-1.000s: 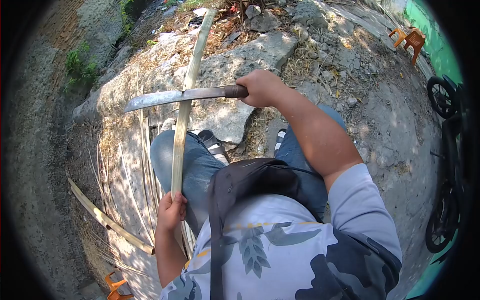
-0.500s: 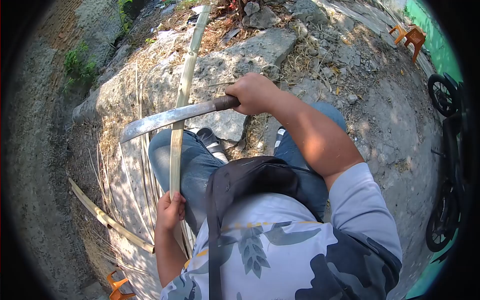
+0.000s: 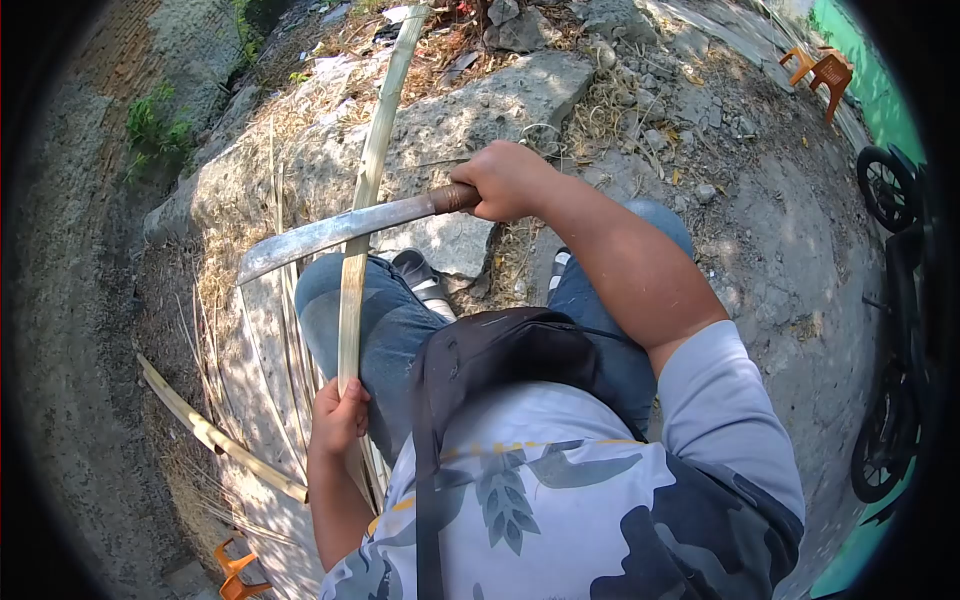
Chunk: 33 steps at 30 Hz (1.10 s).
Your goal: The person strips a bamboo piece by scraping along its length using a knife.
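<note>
A person in jeans (image 3: 330, 305) and a patterned shirt (image 3: 590, 490) works outdoors in dappled sunlight, a long pale strip (image 3: 367, 185) in one hand and a broad knife (image 3: 335, 231) in the other. The fingers of the left hand (image 3: 340, 412) are clenched on the near end of the strip, thumb uppermost, beside the left thigh. From there the strip runs forward past the left knee and over a rough stone slab (image 3: 530, 95), its far end reaching the top edge of the view. The fingers of the right hand (image 3: 507, 180) are wrapped around the knife's brown handle, out in front between the knees. The blade slants down to the left and crosses the strip about midway along; whether its edge bites into the strip cannot be told. A black bag (image 3: 510, 360) sits across the person's lap, its strap running down over the shirt, and a sandal (image 3: 430, 288) shows on the left foot beyond the bag. Thin slats (image 3: 296, 340) lie on the ground to the left, with a curved bamboo piece (image 3: 220, 440) farther out, near the dark wall side. An orange chair (image 3: 830, 82) stands at upper right by a green wall (image 3: 868, 55), a motorbike (image 3: 890, 380) is parked along the right edge, and orange furniture (image 3: 238, 578) shows at lower left.
</note>
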Tool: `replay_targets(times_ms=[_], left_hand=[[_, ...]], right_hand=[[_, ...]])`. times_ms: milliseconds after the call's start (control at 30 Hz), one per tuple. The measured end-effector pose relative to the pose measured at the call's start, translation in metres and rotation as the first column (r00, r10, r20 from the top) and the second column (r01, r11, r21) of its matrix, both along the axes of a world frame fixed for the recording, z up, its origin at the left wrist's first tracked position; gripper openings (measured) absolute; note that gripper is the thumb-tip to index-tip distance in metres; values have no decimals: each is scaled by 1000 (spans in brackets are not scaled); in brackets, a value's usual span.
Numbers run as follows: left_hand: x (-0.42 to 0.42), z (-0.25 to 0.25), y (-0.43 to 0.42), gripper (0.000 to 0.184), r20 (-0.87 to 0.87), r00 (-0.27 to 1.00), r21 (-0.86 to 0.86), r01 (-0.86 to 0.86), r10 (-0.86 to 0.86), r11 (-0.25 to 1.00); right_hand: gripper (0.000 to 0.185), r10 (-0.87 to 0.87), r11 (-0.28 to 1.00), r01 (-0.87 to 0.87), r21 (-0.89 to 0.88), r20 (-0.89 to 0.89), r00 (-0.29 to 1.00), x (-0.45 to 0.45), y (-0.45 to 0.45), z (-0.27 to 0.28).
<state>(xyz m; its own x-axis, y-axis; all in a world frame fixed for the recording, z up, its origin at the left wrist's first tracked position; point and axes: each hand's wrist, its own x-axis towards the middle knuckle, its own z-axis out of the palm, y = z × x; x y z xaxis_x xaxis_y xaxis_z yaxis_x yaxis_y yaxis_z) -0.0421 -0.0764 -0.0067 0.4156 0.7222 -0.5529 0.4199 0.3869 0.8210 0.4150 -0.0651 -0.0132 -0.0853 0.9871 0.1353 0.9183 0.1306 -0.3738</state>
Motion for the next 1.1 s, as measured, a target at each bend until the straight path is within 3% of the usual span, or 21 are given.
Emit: replay_targets(times_ms=[333, 467, 567, 800, 900, 1000, 1100], left_hand=[[-2, -3, 0, 40, 33, 999, 6, 0, 0, 1000], [-2, -5, -2, 41, 40, 999, 28, 0, -1, 1000], [-3, -7, -2, 41, 42, 999, 22, -10, 9, 1000], [-1, -2, -2, 41, 42, 999, 18, 0, -1, 1000], [0, -2, -4, 41, 34, 999, 31, -1, 0, 1000], [1, -1, -4, 41, 33, 999, 14, 1, -1, 1000], [2, 0, -2, 41, 33, 999, 3, 17, -17, 1000]], right_hand=[[21, 7, 999, -6, 32, -24, 1000, -2, -3, 7], [18, -39, 987, 38, 156, 6, 999, 11, -4, 14], [17, -94, 985, 89, 148, 31, 995, 11, -8, 12], [17, 105, 993, -110, 36, 130, 986, -20, -6, 17], [17, 64, 995, -74, 68, 139, 988, -12, -4, 20], [17, -135, 991, 136, -6, 45, 990, 7, -1, 16], [21, -223, 970, 226, -85, 45, 974, 15, -2, 19]])
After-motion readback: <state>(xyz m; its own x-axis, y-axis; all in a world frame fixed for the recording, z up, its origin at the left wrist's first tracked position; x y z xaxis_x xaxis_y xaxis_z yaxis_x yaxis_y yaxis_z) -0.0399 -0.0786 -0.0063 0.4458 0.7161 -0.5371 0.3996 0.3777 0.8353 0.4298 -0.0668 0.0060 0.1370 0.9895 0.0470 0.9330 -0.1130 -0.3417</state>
